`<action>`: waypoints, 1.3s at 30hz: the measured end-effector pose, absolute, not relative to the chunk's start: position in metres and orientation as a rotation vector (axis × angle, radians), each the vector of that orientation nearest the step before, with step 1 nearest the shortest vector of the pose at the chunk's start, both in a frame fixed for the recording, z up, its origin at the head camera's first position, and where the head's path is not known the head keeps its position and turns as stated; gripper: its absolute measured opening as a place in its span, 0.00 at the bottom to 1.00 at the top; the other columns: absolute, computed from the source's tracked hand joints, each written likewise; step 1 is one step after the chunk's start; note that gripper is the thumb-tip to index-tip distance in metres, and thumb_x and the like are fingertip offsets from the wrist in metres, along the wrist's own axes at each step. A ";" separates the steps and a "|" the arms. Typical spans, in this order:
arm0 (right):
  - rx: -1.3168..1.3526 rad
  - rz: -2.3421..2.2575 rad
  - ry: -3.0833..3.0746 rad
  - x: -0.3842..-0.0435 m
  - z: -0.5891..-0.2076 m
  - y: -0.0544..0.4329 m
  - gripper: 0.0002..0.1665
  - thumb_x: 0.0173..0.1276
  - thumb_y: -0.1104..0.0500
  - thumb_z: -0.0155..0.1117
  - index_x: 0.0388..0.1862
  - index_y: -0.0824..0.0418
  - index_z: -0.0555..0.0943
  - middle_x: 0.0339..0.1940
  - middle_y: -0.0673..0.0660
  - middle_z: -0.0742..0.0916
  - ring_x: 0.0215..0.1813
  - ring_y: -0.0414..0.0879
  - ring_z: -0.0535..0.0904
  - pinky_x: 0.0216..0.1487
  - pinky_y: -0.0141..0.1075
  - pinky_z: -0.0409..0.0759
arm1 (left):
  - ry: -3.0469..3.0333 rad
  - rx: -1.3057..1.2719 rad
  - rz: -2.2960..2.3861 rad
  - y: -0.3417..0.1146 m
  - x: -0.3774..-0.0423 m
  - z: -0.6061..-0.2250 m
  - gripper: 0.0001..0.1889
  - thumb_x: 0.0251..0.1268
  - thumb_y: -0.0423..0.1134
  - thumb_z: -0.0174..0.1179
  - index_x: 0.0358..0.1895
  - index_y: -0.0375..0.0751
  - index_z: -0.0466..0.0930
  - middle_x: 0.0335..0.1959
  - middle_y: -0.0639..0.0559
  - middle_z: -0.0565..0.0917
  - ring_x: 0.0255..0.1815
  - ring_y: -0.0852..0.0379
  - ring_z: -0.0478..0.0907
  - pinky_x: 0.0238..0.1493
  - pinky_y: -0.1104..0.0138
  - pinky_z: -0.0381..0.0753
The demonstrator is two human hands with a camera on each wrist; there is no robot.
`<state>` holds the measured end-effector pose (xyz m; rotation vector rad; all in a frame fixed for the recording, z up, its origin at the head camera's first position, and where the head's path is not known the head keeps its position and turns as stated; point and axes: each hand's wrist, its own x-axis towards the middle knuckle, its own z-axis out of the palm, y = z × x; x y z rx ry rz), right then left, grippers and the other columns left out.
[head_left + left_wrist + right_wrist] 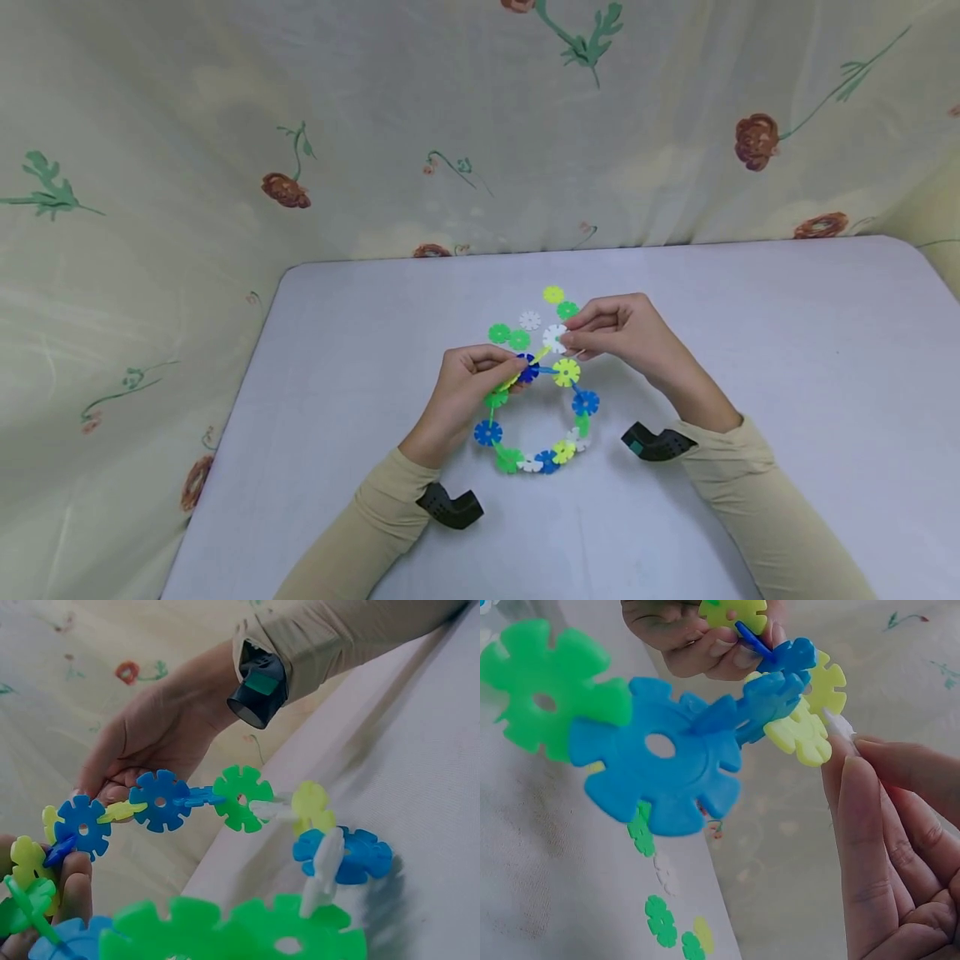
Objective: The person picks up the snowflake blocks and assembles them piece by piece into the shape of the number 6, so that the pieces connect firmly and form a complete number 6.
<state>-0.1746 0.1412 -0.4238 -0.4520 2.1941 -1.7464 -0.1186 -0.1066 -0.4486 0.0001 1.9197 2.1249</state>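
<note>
A chain of slotted plastic flower discs in blue, green, yellow and white curves into a ring above the table. With thumb and fingers, my left hand pinches the chain beside a dark blue disc at its far left side. My right hand pinches a white disc between thumb and index finger. In the right wrist view that white disc meets a yellow disc of the chain; whether it sits in a slot I cannot tell.
Loose discs lie on the white table beyond the hands: a white disc, a yellow disc, a green disc, and a green pair to the left. A flowered curtain hangs behind the table's far edge.
</note>
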 end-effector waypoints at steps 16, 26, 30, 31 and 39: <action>-0.442 -1.803 2.067 -0.174 -0.424 0.137 0.07 0.68 0.67 0.72 0.39 0.73 0.85 0.31 0.50 0.93 0.33 0.44 0.92 0.41 0.41 0.91 | 2.006 0.059 2.097 -0.109 -0.117 -0.445 0.08 0.69 0.34 0.68 0.43 0.29 0.87 0.36 0.47 0.92 0.36 0.57 0.90 0.47 0.63 0.90; -0.433 -1.766 2.128 -0.174 -0.425 0.138 0.12 0.71 0.64 0.70 0.46 0.74 0.84 0.34 0.47 0.93 0.35 0.43 0.91 0.43 0.40 0.91 | 1.976 0.049 2.130 -0.106 -0.119 -0.445 0.09 0.69 0.32 0.67 0.43 0.27 0.86 0.35 0.49 0.91 0.35 0.58 0.90 0.46 0.64 0.90; -0.425 -1.732 2.170 -0.175 -0.424 0.138 0.15 0.72 0.61 0.70 0.49 0.71 0.84 0.36 0.46 0.93 0.36 0.43 0.92 0.44 0.40 0.91 | 1.967 0.046 2.137 -0.105 -0.119 -0.444 0.09 0.69 0.33 0.67 0.44 0.27 0.86 0.35 0.48 0.92 0.36 0.57 0.90 0.46 0.63 0.91; -0.425 -1.725 2.174 -0.175 -0.424 0.138 0.15 0.72 0.60 0.70 0.50 0.71 0.84 0.36 0.47 0.93 0.37 0.43 0.92 0.44 0.40 0.91 | 1.965 0.044 2.138 -0.105 -0.119 -0.444 0.09 0.70 0.33 0.67 0.44 0.27 0.86 0.35 0.48 0.92 0.36 0.57 0.90 0.46 0.62 0.91; -0.442 -1.664 2.245 -0.181 -0.429 0.147 0.20 0.77 0.51 0.65 0.52 0.67 0.85 0.42 0.60 0.92 0.43 0.44 0.91 0.46 0.39 0.91 | 1.950 0.030 2.153 -0.106 -0.119 -0.446 0.09 0.70 0.34 0.67 0.43 0.28 0.86 0.33 0.51 0.91 0.34 0.59 0.89 0.45 0.65 0.90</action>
